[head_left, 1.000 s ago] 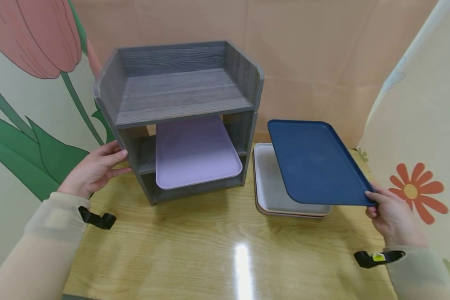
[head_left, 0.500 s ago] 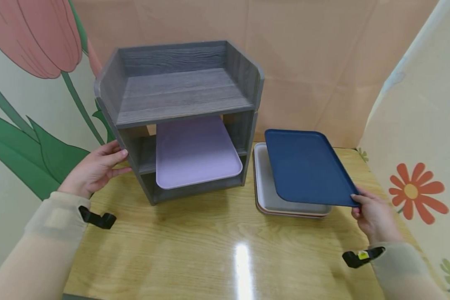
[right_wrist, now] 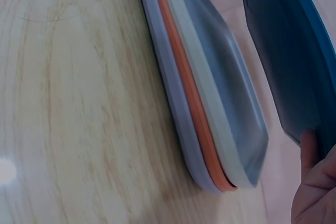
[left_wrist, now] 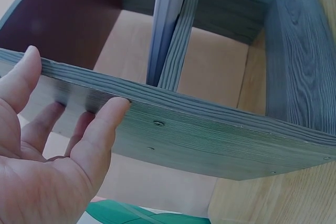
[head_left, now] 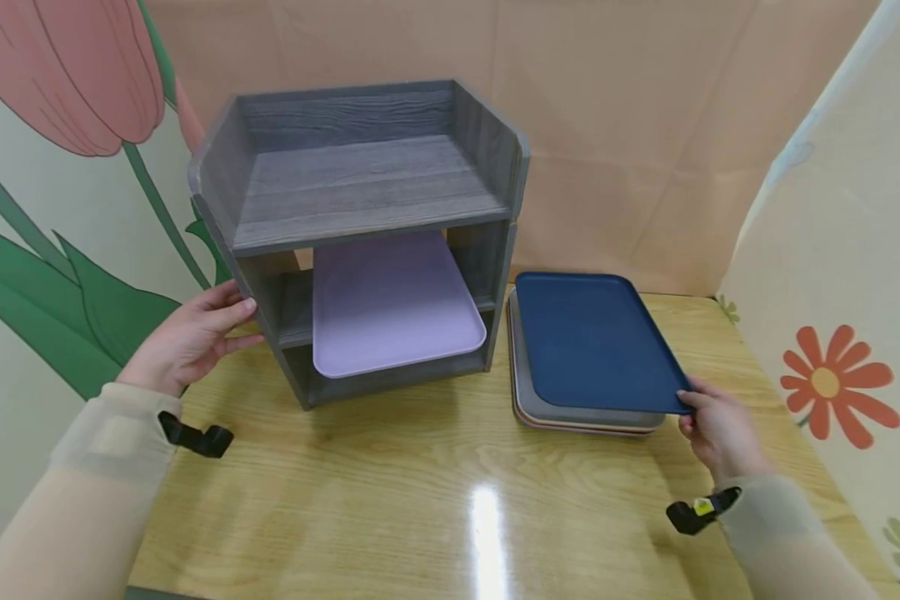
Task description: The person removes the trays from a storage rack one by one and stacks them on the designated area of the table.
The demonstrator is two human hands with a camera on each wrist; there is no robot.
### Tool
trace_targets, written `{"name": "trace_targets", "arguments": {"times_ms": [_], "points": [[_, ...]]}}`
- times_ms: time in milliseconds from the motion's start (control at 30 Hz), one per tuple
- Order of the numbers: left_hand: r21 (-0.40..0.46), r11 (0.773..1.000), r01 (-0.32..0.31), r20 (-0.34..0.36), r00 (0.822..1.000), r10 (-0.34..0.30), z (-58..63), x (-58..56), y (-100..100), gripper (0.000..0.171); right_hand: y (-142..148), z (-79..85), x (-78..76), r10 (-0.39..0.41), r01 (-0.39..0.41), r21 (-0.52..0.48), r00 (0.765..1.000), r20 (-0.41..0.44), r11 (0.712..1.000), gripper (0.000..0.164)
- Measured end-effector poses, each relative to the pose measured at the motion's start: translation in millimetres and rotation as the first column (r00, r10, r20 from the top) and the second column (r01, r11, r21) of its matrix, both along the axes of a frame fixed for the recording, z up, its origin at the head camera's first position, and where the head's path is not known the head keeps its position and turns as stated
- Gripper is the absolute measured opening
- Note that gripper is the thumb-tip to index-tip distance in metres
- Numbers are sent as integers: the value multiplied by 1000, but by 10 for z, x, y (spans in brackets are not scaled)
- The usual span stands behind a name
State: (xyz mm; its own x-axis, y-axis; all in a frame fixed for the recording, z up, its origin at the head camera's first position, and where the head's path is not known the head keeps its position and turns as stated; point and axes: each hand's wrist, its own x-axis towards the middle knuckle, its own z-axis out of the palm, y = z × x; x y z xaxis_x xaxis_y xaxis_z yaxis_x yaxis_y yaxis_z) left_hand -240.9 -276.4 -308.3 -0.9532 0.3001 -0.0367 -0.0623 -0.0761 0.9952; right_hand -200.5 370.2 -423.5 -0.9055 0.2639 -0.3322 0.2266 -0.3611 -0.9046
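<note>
My right hand [head_left: 723, 437] pinches a dark blue tray [head_left: 600, 342] by its near right corner. The tray is held over a stack of trays at the right; in the right wrist view a gap shows between them. That stack has a pale grey-white tray [right_wrist: 244, 108] on top, an orange tray [right_wrist: 185, 82] in the middle and a lavender tray [right_wrist: 170, 87] underneath. With fingertips against its left side panel, my left hand [head_left: 191, 342] touches the grey wooden shelf unit [head_left: 367, 187]. A light purple tray [head_left: 393, 308] lies on the unit's middle board, its front end sticking out.
Everything stands on a wood-grain table [head_left: 390, 492]. A peach curtain [head_left: 615, 125] hangs behind, and a wall with an orange flower [head_left: 822, 383] bounds the right side. Painted tulips [head_left: 82, 75] cover the left wall.
My right hand has carried the blue tray left and down, so that it now overlaps more of the stack. The left hand, shelf unit and purple tray have stayed put.
</note>
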Motion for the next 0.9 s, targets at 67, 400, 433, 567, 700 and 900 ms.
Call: {"name": "trace_targets", "arguments": {"times_ms": [67,400,433,567,700,900], "points": [[1,1000,1,-1,1000,-1,-2,0,-1,68,-16,-19,-11,11,-11,6,1000,2,1000,28],[-4,1000,-6,-5,1000,6,-9,2,1,68,-59,-127,-48,18,-18,13,1000,13,1000,29],[-5,1000,-7,-5,1000,7,-8,2,0,68,-66,-134,-55,18,-19,23,1000,25,1000,31],[-4,1000,-8,-4,1000,8,-3,11,-5,67,-94,-145,-76,27,-32,61,997,78,998,51],[-1,1000,-6,-4,1000,6,-1,17,-5,68,-107,-150,-89,47,-56,86,994,102,995,60],[7,1000,-4,-6,1000,4,-4,5,-3,68,-104,-172,-102,63,-70,78,994,95,994,59]]}}
